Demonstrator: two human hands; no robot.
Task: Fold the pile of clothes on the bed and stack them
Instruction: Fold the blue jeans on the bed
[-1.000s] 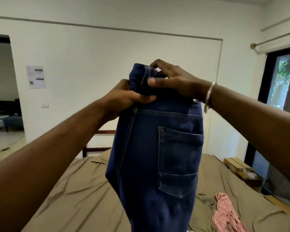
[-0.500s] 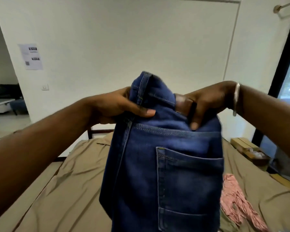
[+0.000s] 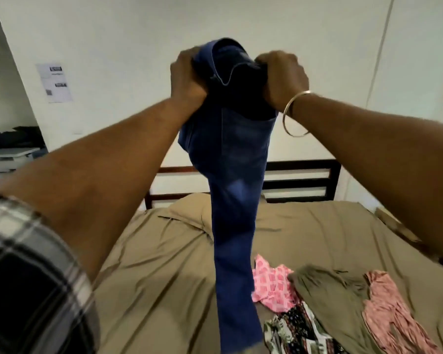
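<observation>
We hold the blue jeans (image 3: 230, 159) up in front of us with both arms stretched out above the bed (image 3: 164, 264). Our left hand (image 3: 187, 72) is clenched on the waistband at its left side, fingers curled into the denim. Our right hand (image 3: 283, 77), with a metal bangle (image 3: 294, 116) loose at the wrist, grips the waistband's other side in the same way. The two hands are level and near each other, so the top of the jeans bunches between them, and the waist opening shows as a dark fold. From both fists the jeans hang straight down, narrowing into legs that drop below our hands and out past the bottom edge of the view; we cannot tell whether the hems touch the bed.

Below and to the right of our right hand, more clothes lie loose on the tan sheet: a pink patterned garment (image 3: 271, 287) just beside the hanging leg, an olive garment (image 3: 330, 295), a pink striped garment (image 3: 391, 315), and a dark floral garment (image 3: 297, 330).
</observation>
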